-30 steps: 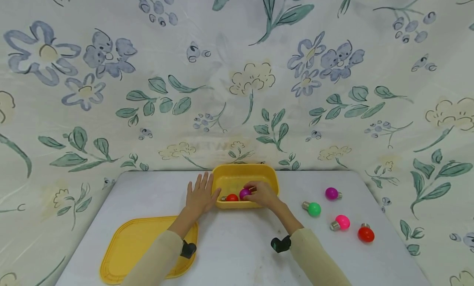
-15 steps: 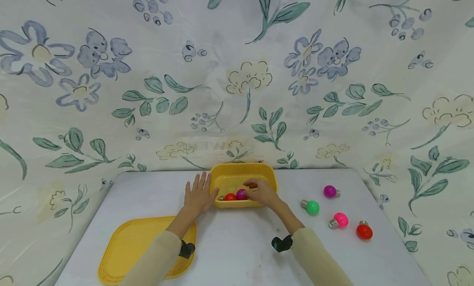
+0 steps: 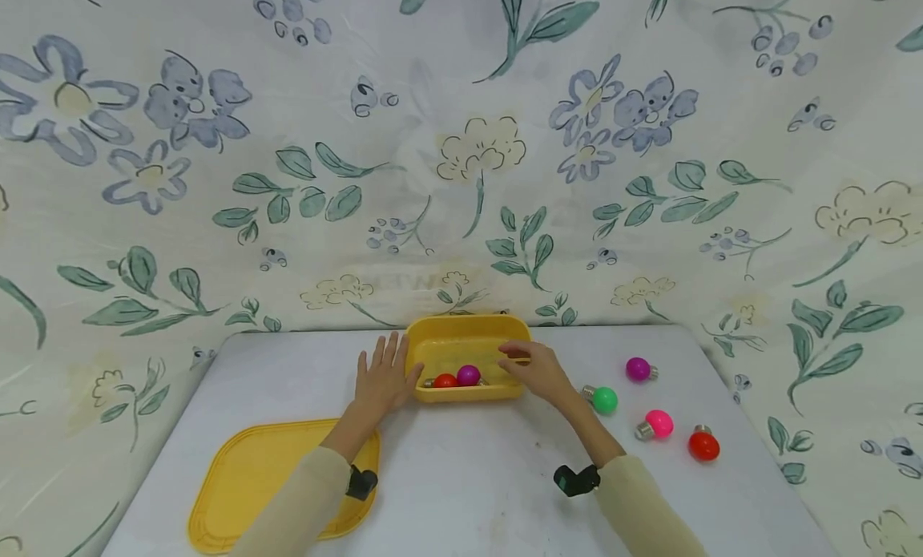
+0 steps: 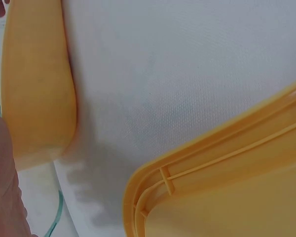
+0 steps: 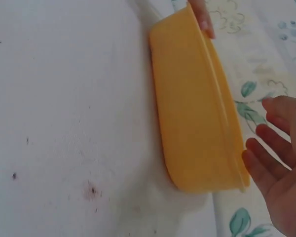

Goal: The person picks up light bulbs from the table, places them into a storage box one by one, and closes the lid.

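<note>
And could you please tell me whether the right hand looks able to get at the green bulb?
Probably yes: the right hand holds nothing, and the green bulb lies on the table, outside the box, by that forearm in the head view, its round end uncovered.

Soft, even, slightly grey light lay over the white table (image 3: 447, 477) in the head view. The floral cloth (image 3: 433, 52) showed a pale sheen, its pattern stretched toward the left and right edges. A faint shadow hugged the near side of the yellow basket (image 3: 469, 394). The 2 wrist views were dimmer and softer in detail; in the left one, a blurry, scalloped shadow fell between basket and yellow tray (image 4: 232, 207).
</note>
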Demonstrator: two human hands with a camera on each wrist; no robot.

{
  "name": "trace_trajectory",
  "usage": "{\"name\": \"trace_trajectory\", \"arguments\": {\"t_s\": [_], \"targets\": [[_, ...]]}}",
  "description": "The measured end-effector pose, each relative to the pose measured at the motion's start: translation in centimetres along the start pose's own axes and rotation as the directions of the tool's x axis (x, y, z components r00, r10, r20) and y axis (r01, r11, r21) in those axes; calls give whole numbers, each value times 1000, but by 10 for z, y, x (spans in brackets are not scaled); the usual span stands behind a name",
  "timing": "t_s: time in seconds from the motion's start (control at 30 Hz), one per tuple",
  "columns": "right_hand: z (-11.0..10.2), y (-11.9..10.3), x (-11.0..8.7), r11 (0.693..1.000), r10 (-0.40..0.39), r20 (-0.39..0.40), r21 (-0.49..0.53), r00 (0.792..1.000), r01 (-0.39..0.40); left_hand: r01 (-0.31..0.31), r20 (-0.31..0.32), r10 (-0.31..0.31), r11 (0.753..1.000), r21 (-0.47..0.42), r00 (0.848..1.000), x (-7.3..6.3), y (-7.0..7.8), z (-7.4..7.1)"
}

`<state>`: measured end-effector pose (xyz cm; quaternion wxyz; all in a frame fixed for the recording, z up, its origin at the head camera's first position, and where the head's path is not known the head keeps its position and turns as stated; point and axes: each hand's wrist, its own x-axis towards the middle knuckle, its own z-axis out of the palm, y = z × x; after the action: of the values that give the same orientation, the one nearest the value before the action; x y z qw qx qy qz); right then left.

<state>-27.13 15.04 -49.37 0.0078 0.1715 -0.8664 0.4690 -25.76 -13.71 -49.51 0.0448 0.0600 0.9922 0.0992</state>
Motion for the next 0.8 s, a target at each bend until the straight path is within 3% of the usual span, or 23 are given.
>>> {"name": "trace_trajectory", "arguments": {"t_s": [0.27, 0.6, 0.8], "targets": [[-31, 12, -28, 998, 54, -85, 36, 995, -51, -2, -1, 2, 1000, -8, 1000, -1, -1, 1], [-72, 31, -69, 993, 120, -108, -7, 987, -121, -2, 11, 2, 1000, -12, 1000, 0, 0, 2], [-87, 50, -86, 997, 61, -159, -43, 985, -69, -8, 6, 8, 1000, -5, 1000, 1, -1, 1]]}}
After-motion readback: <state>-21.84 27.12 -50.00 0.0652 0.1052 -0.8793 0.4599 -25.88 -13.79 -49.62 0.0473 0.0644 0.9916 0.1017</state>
